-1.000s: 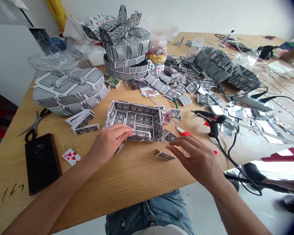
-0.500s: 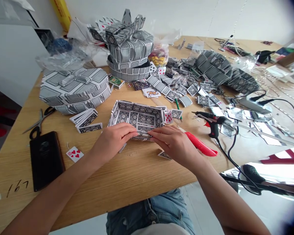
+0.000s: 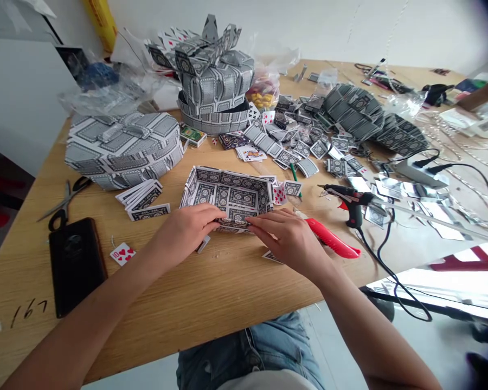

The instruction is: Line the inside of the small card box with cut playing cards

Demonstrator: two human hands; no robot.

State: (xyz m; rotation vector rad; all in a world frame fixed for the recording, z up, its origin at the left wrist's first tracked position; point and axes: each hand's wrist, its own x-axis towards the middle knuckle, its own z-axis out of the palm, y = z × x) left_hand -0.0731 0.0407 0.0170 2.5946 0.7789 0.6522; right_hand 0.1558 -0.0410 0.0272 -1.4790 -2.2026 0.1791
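Note:
An open box made of playing cards, with patterned grey-and-black card backs, rests on the wooden table in front of me. My left hand pinches its near wall left of the middle. Right of the middle, my right hand pinches the same wall, thumb and fingers together. The fingers hide parts of that wall. A small folded card lies just below my left hand, and another folded card sits partly under my right hand. Beside the right hand is a red-handled knife.
A black glue gun with its cord lies at right. On the left are a phone, scissors, folded cards and a lidded card box. Behind stand a stacked card box and many loose cards.
Both hands keep their grip on the near wall. The left hand has shifted slightly left, showing a little more of the wall between the hands.

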